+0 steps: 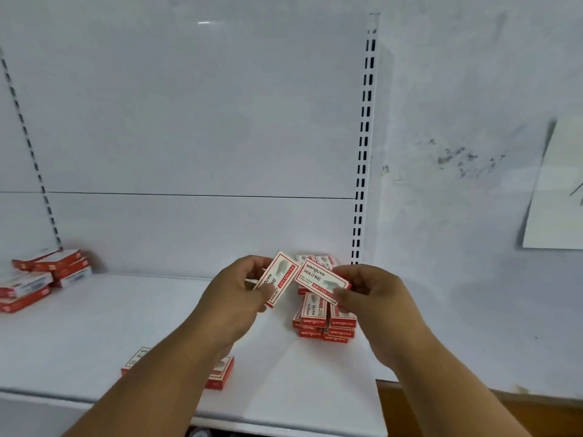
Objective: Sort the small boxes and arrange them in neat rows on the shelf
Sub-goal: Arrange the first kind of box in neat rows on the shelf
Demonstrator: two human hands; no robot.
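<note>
My left hand (235, 290) pinches a small red-and-white staple box (277, 277), held tilted above the white shelf (94, 335). My right hand (369, 290) pinches a second such box (321, 280), whose corner meets the first one. Directly below and behind them, stacked boxes (325, 320) stand in short rows near the shelf's right end. Two loose boxes lie near the front edge: one (137, 361) left of my left forearm, the other (220, 373) partly hidden by it.
A loose pile of the same boxes (44, 277) lies at the far left against the back panel. A slotted upright (362, 152) marks the shelf's right end. Beyond it is a scuffed white wall with a paper sheet (558, 190).
</note>
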